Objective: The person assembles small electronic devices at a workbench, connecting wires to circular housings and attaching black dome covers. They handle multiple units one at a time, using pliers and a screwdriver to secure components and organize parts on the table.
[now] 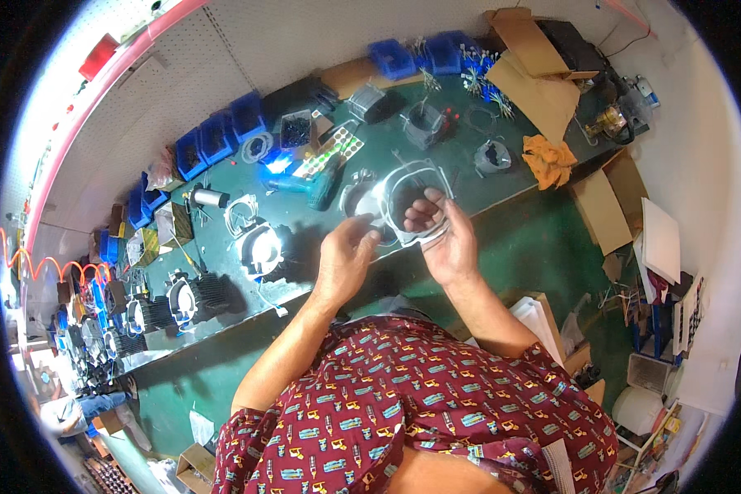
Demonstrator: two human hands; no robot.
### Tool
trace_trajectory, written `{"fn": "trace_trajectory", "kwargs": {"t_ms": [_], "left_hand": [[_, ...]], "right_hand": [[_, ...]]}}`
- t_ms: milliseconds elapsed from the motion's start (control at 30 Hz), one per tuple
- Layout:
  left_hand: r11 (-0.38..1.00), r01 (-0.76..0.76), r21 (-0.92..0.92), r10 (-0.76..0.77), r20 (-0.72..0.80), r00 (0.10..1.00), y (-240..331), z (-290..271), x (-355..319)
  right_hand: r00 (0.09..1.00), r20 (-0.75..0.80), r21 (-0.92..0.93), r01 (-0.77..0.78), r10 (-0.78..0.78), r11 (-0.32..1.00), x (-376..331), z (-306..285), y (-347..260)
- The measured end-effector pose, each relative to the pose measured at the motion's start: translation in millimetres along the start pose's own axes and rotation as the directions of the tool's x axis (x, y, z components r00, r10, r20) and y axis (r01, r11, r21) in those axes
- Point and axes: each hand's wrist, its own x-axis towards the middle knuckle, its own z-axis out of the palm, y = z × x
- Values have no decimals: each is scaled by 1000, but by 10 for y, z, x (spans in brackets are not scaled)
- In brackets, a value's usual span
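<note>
In front of me my right hand (451,239) grips a pale ring-shaped metal frame (389,216) by its right side, with the fingers curled through its opening. My left hand (346,257) is closed near the frame's lower left edge, thumb against fingers. Whatever the left fingers hold, if anything, is too small to make out. Behind the frame, another round metal part (354,196) rests on the green bench (305,222). Left of it lies a teal power drill (321,188). A finned round housing with a bright white face (263,249) stands further left.
More finned housings (191,298) line the bench's left side. Blue bins (216,136) stand along the back. An orange cloth (549,161) lies at the right, near a grey cylindrical part (492,156) and cardboard pieces (543,90). At the far left a person (82,412) is partly visible.
</note>
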Motion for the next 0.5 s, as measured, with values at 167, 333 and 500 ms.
{"fn": "trace_trajectory", "kwargs": {"t_ms": [167, 333, 500], "left_hand": [[990, 99, -100, -92, 74, 993, 147, -390, -242], [846, 70, -528, -66, 27, 997, 80, -957, -591], [489, 142, -861, -169, 66, 983, 166, -1595, -1009]], "right_hand": [[1000, 19, 87, -15, 14, 996, -49, 444, 395], [995, 67, -100, -66, 73, 993, -114, 795, 1019], [970, 142, -248, -158, 197, 956, -202, 1153, 1616]]}}
